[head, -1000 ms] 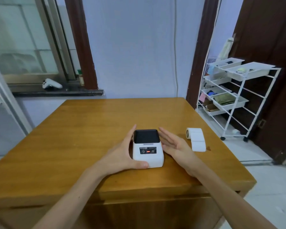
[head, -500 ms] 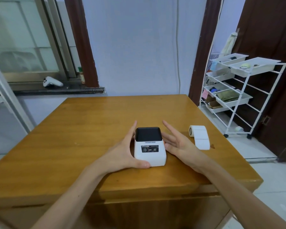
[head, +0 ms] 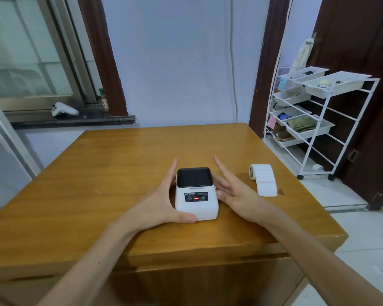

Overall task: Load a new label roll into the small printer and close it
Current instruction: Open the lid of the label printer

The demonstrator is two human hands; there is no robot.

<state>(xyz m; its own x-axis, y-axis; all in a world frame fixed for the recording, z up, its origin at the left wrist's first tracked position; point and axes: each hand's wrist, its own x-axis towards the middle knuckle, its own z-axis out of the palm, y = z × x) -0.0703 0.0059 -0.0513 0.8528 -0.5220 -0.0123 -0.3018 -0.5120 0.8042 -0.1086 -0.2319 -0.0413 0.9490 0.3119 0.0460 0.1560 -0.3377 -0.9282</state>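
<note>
The left hand (head: pixel 161 202) hides the left flank of the printer (head: pixel 196 195); the fine print on its front is too small to read.

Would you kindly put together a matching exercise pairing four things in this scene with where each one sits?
Things:
1. printer
2. label roll
3. controller
4. rack

Places:
A. on the window sill
B. on the floor, right of the table
C. between the left hand and the right hand
D. on the table, right of the right hand

Pairs: 1-C, 2-D, 3-A, 4-B
</note>
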